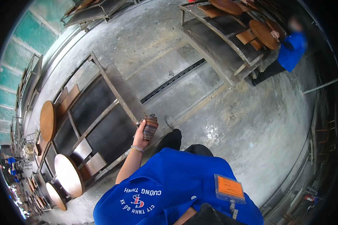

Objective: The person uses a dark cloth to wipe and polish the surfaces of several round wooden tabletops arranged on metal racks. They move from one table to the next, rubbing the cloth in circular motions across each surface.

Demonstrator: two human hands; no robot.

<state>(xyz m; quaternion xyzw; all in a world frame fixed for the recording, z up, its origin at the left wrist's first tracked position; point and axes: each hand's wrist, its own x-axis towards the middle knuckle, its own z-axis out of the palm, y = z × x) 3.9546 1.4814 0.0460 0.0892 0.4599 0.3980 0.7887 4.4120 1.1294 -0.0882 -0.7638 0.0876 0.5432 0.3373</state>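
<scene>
Now the left hand (140, 137) is clamped round a striped brown-and-grey bundle (150, 128), just beside the right corner of the metal rack (113, 87)

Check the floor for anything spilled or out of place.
One small grey patch stands out on the floor, beside the black slotted strip: it looks darker than the concrete around it. Scrap or stain, I cannot tell.

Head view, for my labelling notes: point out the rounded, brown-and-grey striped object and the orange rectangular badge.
Rounded, brown-and-grey striped object (150, 128): head view, middle of its striped side.
Orange rectangular badge (230, 186): head view, middle of its face.
</scene>
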